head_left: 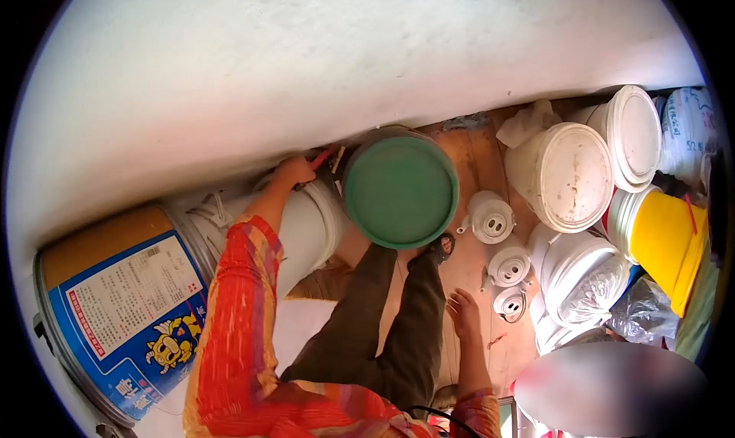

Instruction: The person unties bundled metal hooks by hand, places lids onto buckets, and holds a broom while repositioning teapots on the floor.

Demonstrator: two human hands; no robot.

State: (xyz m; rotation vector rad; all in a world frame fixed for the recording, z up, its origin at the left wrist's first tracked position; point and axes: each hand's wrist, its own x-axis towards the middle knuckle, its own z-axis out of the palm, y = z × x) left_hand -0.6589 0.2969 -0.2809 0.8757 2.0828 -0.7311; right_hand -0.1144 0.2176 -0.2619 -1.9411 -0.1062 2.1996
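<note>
My left hand (293, 171) is closed beside the wall, above a white bucket (302, 227). A narrow red strip-like thing (322, 158) sticks out past its fingers; its other end is hidden. Just right of this hand stands a tall container with a round green lid (400, 191), in front of my feet. My right hand (462, 313) hangs low over the wooden floor with its fingers apart and nothing in them. Closest to it are three white kettle-like pots, the nearest pot (510, 303) being the smallest.
A large blue-labelled drum (126, 308) stands at left along the white wall (360, 47). On the right are lidded white buckets (574, 176), a yellow bucket (668, 243) and clear plastic bags (645, 309). A blurred patch covers the lower right.
</note>
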